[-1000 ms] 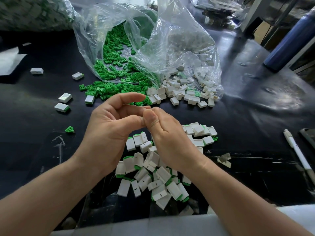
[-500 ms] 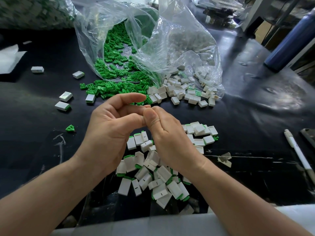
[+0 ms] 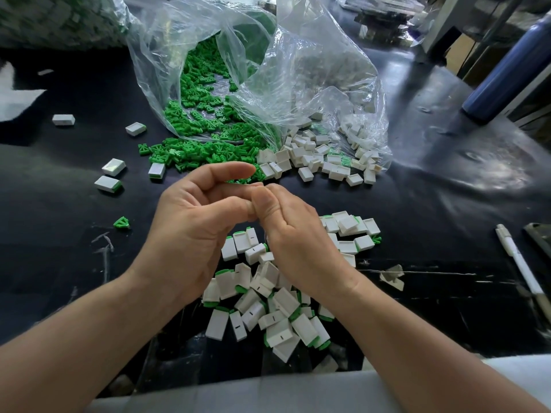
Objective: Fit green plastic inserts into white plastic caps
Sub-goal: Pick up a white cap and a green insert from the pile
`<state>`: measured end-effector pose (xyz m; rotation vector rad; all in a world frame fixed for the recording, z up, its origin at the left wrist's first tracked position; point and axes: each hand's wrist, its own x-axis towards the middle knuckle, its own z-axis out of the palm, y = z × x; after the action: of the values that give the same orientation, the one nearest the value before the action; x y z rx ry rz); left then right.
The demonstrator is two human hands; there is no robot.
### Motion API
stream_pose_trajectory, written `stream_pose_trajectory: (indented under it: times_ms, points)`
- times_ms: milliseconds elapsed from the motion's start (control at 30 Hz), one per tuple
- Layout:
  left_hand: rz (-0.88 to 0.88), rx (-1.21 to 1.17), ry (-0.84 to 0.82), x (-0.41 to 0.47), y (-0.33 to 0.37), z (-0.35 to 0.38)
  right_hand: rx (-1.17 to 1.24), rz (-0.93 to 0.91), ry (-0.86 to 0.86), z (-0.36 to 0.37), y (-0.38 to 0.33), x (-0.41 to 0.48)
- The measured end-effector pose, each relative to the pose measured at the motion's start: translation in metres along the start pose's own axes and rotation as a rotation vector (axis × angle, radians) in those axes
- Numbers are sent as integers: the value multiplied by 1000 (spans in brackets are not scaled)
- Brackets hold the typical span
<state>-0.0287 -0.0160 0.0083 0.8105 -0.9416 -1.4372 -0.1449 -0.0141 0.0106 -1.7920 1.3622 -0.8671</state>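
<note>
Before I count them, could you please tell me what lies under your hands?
White caps with green inserts lie piled on the black table beneath the left hand and right hand, which cover the pile's middle; anything they pinch is hidden.

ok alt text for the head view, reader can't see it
A left hand and right hand meet over a pile of fitted caps; anything held is hidden. Behind, clear bags spill green inserts and white caps onto a black table.

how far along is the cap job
Done: a near pile of fitted caps. In hand: left hand and right hand meet at the fingertips; whatever they hold is hidden. Left: many loose inserts and empty caps farther back.
</note>
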Motion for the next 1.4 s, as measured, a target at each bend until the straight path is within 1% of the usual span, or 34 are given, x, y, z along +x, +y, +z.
stream_pose_trajectory:
  times_ms: [200, 300, 400, 467, 533, 733, 833, 1000, 1100, 1167, 1233, 1333, 1400]
  points:
    - [-8, 3, -35, 2, 3, -2, 208, 62, -62, -7, 5, 4]
    - [-24, 30, -15, 4, 3, -4, 256, 126, -68, -12, 4, 6]
    - [-31, 82, 25, 5, 3, -5, 239, 148, 15, -18, 4, 8]
    - [-6, 145, 45, 4, 2, -5, 246, 120, 113, -23, 6, 9]
    - [25, 197, 54, 4, 2, -4, 253, 74, 151, -27, 6, 11]
    - [67, 320, 39, 3, 4, -6, 178, -46, 97, -26, 6, 9]
    - [69, 366, 26, 2, 3, -4, 128, -46, 100, -26, 8, 9]
    - [60, 411, 11, 3, 3, -4, -118, -39, 102, -20, 9, 8]
    - [52, 407, 14, 4, 3, -5, -167, -45, 98, -19, 8, 7]
    - [43, 405, 16, 4, 4, -5, -161, -44, 87, -19, 8, 7]
    - [32, 396, 24, 4, 4, -6, -96, -24, 102, -20, 9, 8]
    - [12, 379, 43, 4, 4, -7, 42, 33, 203, -27, 14, 15]
    - [1, 388, 15, 2, 5, -6, 50, 63, 273, -34, 18, 19]
